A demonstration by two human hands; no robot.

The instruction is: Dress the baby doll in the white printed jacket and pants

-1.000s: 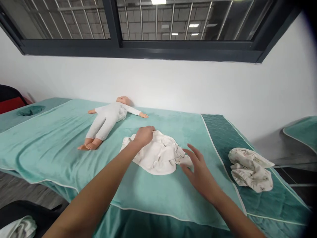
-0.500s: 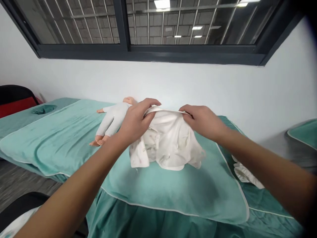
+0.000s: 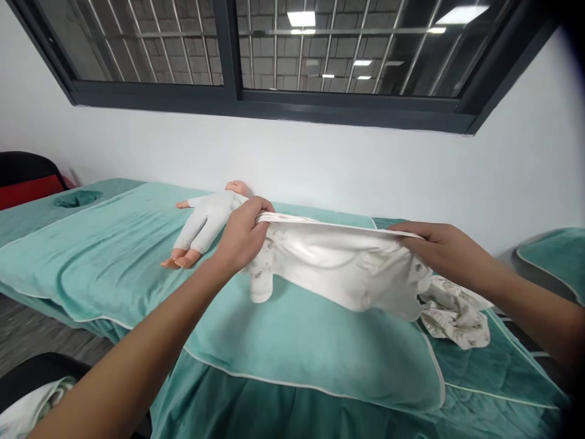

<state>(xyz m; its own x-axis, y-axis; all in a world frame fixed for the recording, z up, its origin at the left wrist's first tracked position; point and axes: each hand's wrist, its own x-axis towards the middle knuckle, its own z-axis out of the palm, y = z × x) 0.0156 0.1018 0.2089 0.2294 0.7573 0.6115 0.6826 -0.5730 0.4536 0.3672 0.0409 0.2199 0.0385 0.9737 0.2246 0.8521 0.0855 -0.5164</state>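
White printed baby garment (image 3: pixel 338 259) held taut over a teal bed (image 3: pixel 311 350)

At the far left, a black-and-red chair back (image 3: pixel 30 180) is cut off by the frame edge. Below it, in the near corner, white-and-green folded cloth (image 3: pixel 34 405) lies on a black seat (image 3: pixel 43 369). Close to the chair back, the bed's teal covering dips into an oval hollow (image 3: pixel 77 199).

Further right, a baby doll (image 3: pixel 205 213) in a pale one-piece suit lies on its back, head by the white wall (image 3: pixel 320 164), bare feet pointing towards the near side. The left hand (image 3: pixel 247 235) overlaps the doll's arm in view and grips the garment's upper edge between thumb and fingers.

From there the garment spans the middle, its top edge nearly straight, a printed flap hanging near the left hand and the body sagging in loose folds above the light teal sheet. The right hand (image 3: pixel 434 250) pinches the opposite end of that edge.

Beyond, a crumpled white printed cloth (image 3: pixel 457 314) rests on a darker quilted cover (image 3: pixel 496 378). Overhead runs a dark-framed window (image 3: pixel 274 110) with metal bars showing through its glass.
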